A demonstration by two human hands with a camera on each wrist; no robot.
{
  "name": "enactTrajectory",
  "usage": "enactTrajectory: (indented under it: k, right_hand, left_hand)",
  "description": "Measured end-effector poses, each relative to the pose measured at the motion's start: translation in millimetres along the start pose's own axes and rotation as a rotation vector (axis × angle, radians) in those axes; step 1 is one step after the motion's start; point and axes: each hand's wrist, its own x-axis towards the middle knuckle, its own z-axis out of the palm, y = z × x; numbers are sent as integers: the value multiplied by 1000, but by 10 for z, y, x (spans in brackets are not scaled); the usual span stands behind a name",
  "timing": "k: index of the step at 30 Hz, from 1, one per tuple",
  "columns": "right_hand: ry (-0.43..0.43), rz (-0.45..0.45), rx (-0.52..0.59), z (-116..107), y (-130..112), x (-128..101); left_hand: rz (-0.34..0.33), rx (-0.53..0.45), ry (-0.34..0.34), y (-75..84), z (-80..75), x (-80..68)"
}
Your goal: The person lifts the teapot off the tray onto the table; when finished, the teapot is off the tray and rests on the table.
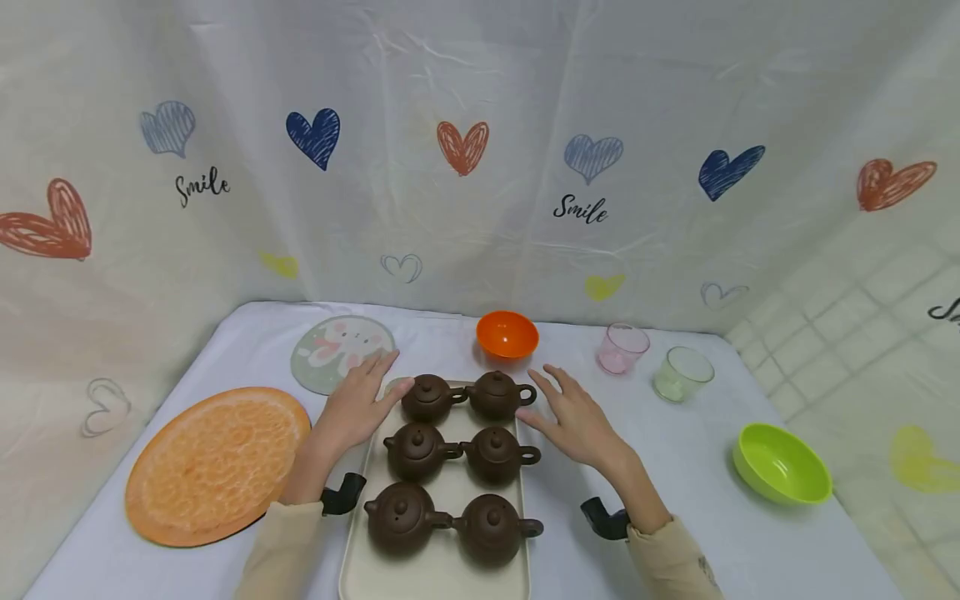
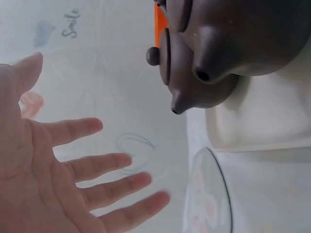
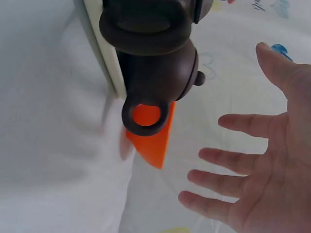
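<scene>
Several brown clay teapots stand in two columns on a cream tray in the head view. My left hand is open, fingers straight, at the tray's far left corner beside the far left teapot. Open too, my right hand hovers just right of the tray, near the far right teapot. The left wrist view shows my open palm apart from two teapot spouts. In the right wrist view my spread fingers are clear of a teapot handle.
An orange bowl sits behind the tray. A round rabbit mat and an orange round mat lie to the left. A pink cup, a clear green cup and a lime bowl stand to the right. Heart-printed cloth walls the table.
</scene>
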Motion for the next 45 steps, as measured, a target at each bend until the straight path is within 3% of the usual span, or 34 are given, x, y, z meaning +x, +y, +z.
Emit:
enactTrajectory:
  k: [8,14,20,27,33,45]
  right_hand:
    - [-48,-39,113,53,118,153]
    - [-65,-95,177,118,219,263]
    - [-83,-134,281,180,292,355]
    - [-124,-156,383,236,352,421]
    - [-139,-115,452,284,458,479]
    - [-108,-105,452,330,543,536]
  left_hand:
    - [20,-202,-13,-225,42,89]
    - [-57,-337,-86,-388,77,114]
    - [-176,-425,-115,-462,159,116]
    - [-263,-479,-91,-494,248,139]
    - [-279,-533,-46,-500,281,143]
    - [-338,-518,14,-557,359,172]
